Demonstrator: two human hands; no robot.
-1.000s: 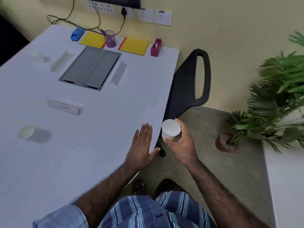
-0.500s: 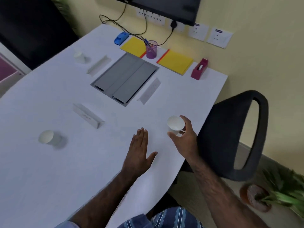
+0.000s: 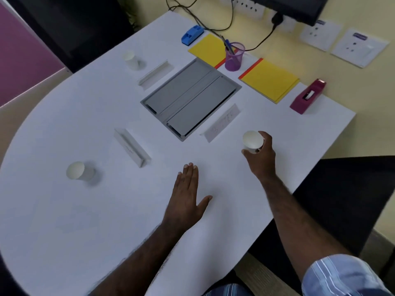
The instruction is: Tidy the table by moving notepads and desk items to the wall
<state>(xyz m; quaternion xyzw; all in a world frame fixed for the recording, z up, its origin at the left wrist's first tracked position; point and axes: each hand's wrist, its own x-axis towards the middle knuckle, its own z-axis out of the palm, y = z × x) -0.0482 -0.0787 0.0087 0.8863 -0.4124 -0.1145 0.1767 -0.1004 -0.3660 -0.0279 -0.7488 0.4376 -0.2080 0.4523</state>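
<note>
I am gripping the paper cup [image 3: 252,142] in my right hand [image 3: 261,155], left hand [image 3: 186,195] lying flat and released on the surface [image 3: 85,221]; squeezing risks crushing it.

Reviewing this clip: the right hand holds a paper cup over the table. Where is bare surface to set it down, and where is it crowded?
Bare table lies right of the right hand and its paper cup, below the tape dispenser. More lies around the flat left hand. The wall edge is crowded: stapler, notepads, pen holder.
</note>
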